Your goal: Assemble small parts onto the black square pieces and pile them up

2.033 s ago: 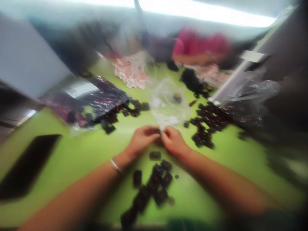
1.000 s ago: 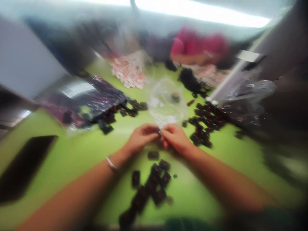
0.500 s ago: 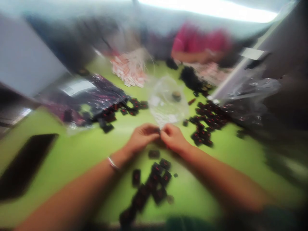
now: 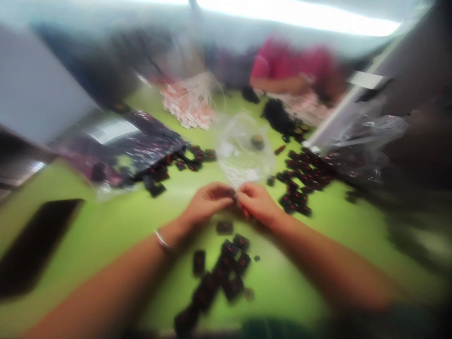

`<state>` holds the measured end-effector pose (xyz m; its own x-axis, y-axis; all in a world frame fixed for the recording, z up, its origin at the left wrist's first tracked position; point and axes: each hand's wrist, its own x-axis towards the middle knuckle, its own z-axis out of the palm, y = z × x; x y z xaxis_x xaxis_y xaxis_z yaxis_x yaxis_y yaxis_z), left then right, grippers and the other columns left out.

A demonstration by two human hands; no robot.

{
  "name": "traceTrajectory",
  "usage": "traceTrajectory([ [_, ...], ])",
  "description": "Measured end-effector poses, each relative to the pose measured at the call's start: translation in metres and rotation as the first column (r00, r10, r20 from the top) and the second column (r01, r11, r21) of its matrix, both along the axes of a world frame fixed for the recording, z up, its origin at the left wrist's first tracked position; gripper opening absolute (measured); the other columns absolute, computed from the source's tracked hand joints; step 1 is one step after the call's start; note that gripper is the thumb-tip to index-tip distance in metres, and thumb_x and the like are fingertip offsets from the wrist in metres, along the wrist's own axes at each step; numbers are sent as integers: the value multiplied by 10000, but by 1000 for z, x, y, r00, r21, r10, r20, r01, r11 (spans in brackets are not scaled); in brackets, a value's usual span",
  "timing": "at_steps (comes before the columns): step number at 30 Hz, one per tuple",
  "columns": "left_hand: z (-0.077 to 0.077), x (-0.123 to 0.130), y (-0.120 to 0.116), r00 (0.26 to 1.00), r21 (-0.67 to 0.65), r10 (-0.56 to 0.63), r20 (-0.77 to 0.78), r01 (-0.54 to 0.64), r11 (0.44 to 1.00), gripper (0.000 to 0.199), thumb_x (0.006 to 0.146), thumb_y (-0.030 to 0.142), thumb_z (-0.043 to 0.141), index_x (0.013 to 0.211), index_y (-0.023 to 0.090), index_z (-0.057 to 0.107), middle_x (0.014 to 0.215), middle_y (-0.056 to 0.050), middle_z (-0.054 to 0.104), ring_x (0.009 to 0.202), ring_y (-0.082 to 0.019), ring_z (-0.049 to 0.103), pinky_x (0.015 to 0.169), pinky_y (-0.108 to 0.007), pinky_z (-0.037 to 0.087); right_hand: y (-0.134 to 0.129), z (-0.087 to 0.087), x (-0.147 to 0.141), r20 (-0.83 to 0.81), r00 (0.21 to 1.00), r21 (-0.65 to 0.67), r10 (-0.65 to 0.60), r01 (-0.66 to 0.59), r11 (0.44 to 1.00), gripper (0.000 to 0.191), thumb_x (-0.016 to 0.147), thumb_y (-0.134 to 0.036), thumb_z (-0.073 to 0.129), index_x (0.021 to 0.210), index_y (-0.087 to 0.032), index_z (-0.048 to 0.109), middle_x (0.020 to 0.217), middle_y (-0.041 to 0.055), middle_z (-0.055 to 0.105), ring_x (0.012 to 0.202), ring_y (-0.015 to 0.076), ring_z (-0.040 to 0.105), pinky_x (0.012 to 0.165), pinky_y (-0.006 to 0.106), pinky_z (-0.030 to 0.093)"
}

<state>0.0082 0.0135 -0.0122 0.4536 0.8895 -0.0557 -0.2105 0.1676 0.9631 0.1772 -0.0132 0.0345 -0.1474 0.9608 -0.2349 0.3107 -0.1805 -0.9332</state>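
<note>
My left hand (image 4: 211, 201) and my right hand (image 4: 259, 202) meet at the middle of the green table (image 4: 141, 263), fingertips pinched together. Between them is a small dark piece (image 4: 235, 195), mostly hidden by the fingers and too blurred to name. Just beyond the fingers lies a clear plastic bag (image 4: 243, 146) with small white pieces in it and a round dark item on it. Nearer to me, below the hands, is a loose pile of small black square pieces (image 4: 231, 287) with red marks. One single black piece (image 4: 224, 227) lies closest to my hands.
More black pieces are heaped at right (image 4: 303, 174) and at left beside a plastic-wrapped dark package (image 4: 148, 141). A dark flat slab (image 4: 38, 245) lies far left. White-and-pink tags with strings (image 4: 187, 103) sit at the back. Across the table is a person in a pink top (image 4: 293, 66).
My hands stay together in almost the same spot. The right fingers have shifted slightly, and more of a fingertip shows below them. The whole view has moved a little.
</note>
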Motion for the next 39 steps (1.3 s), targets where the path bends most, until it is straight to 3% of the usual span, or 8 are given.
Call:
traceTrajectory([
  [9,-2,1,-3,992,110,62,-109,-50,993,266,666,227,790,901,146,696,905,-61,725,857,-179,659,844,-317,512,8,-23,-1,294,952,375,-82,-35,927,151,705,-177,504,570,-197,440,540,-37,488,532,96,425,511,224,340],
  [11,0,2,-3,994,95,74,-87,-65,993,275,664,225,792,907,145,691,903,-60,725,848,-176,660,836,-314,513,7,-21,-2,239,968,332,-72,-12,943,158,731,-206,503,585,-200,442,516,-43,485,494,92,431,487,220,342],
  [15,1,2,0,999,10,49,19,-50,999,292,665,220,793,922,149,673,883,-49,725,811,-160,669,821,-311,517,1,-9,-3,-70,997,38,-26,29,999,197,815,-338,493,676,-201,464,463,-69,498,360,77,455,385,193,351],
  [17,0,2,2,998,-13,34,57,-33,999,300,661,218,797,924,149,670,869,-45,725,799,-158,671,815,-312,519,0,-5,-3,-157,987,-20,-28,25,999,209,809,-367,518,697,-197,469,462,-71,517,344,74,472,374,185,371],
  [23,-1,2,0,999,-6,36,40,-36,999,296,648,208,803,908,150,676,880,-50,724,815,-176,675,835,-334,518,2,-8,-2,-61,998,9,-29,30,1000,119,763,-263,508,672,-207,453,434,-85,494,321,75,444,348,183,334],
  [29,0,2,-3,997,83,61,-49,-57,995,285,647,210,801,903,145,694,934,-71,727,881,-198,669,882,-346,507,7,-11,-1,150,986,270,-78,35,962,136,670,-172,520,554,-191,452,518,-57,474,488,66,424,451,173,344],
  [35,1,1,1,999,23,29,26,-30,999,305,658,223,796,936,162,684,907,-56,726,817,-178,676,839,-351,525,3,-8,2,-112,994,16,10,-9,1000,224,817,-361,506,674,-188,505,462,-71,490,329,62,409,348,184,307],
  [39,3,-1,2,999,26,10,-47,-9,1000,340,681,257,774,992,151,688,900,-75,724,780,-183,672,805,-360,532,7,-12,8,-164,972,94,-167,184,978,247,829,-404,517,749,-177,569,487,-70,499,335,54,414,343,178,322],
])
